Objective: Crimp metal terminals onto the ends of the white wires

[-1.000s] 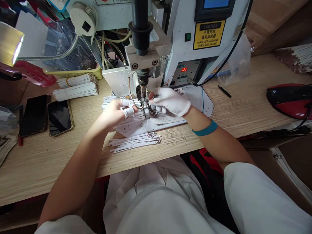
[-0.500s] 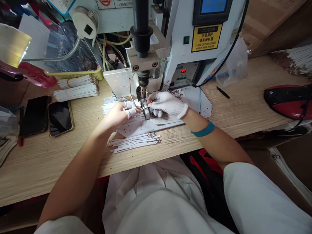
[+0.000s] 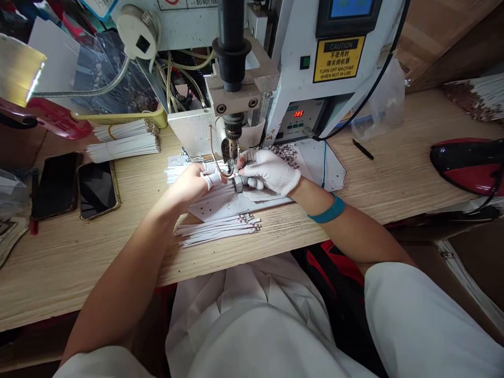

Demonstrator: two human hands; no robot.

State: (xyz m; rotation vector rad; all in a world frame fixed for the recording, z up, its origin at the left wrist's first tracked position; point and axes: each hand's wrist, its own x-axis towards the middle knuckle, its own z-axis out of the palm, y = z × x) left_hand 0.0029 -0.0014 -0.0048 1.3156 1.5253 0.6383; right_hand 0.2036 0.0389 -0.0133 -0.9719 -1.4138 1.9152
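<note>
Beneath the machine's press head [image 3: 233,126], my left grip [image 3: 192,184] pinches a white strip [image 3: 218,169] while my gloved right grip [image 3: 270,170] clenches a small metal fixture [image 3: 237,184].

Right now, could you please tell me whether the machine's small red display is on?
On: the display shows lit red digits reading 385.

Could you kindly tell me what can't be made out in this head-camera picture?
Head view:
- What the white-gloved right hand and the finger-cotted left hand grip: hidden by their fingers.
- Markings on the loose flat white strips: too small.
- The blue machine touchscreen: cut off by the top edge.
</note>
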